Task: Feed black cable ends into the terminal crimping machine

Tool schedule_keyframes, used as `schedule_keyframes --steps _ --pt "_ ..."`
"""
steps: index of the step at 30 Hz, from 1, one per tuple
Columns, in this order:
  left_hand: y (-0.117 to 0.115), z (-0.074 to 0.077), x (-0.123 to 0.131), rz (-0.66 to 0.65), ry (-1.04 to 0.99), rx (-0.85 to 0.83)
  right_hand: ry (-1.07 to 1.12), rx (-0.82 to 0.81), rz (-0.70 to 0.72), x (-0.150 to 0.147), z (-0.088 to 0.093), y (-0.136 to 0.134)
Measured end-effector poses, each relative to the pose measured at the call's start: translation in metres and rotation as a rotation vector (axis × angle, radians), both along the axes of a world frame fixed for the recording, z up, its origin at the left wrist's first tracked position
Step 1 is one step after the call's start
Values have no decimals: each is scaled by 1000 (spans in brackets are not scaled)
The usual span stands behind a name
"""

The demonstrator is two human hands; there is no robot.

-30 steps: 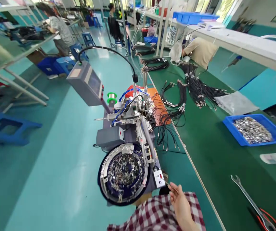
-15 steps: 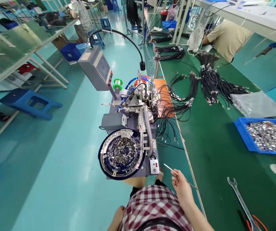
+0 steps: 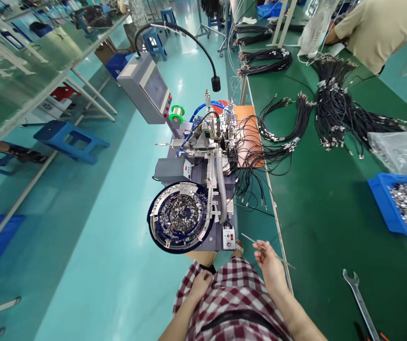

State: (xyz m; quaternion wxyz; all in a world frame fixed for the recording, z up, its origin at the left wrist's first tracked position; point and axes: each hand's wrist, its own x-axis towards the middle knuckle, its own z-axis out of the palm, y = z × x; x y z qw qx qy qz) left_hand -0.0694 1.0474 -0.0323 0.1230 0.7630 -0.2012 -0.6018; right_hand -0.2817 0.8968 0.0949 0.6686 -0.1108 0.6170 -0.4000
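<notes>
In the head view, the right hand [image 3: 271, 265] is held out ahead of the person's body, close by the edge of the desk [image 3: 317, 213]. Its forearm comes in from the lower right; the fingers are bent and drawn together, pinching a rod [image 3: 249, 238]. The left hand [image 3: 201, 282] lies against the checked garment [image 3: 241, 291], back upward, with the forearm slanting up from the bottom edge. Its fingers are slightly curved; the palm is hidden, so whether it has hold of anything cannot be told.

The rod is thin, straight and greyish, with a dull shine. It lies slantwise across the right hand's grip: one end points away to the left, near the control box [image 3: 229, 238] but apart from it, while the other sticks out behind the fingers, above the rim of the desk. Whether that rear end touches the desk is unclear. The middle is covered by the fingers.

Just beyond the control box stands the machine [image 3: 207, 137], with a round bowl [image 3: 154, 237] of small shiny metal parts at its near left. On the desk, right of the right hand, lies a wrench [image 3: 361, 303]; further off are a blue tray [image 3: 381, 201] of silvery pieces and black cables [image 3: 334, 106] in bundles.
</notes>
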Motion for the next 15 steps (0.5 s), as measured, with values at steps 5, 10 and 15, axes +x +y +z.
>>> schedule_keyframes --steps 5,10,15 --pt "-1 22 24 449 174 -115 129 -267 255 38 11 -38" --pt "-9 50 60 820 400 -222 184 -368 379 87 5 -76" --pt "-31 56 70 1031 617 -212 277 -473 408 125 -1 -103"
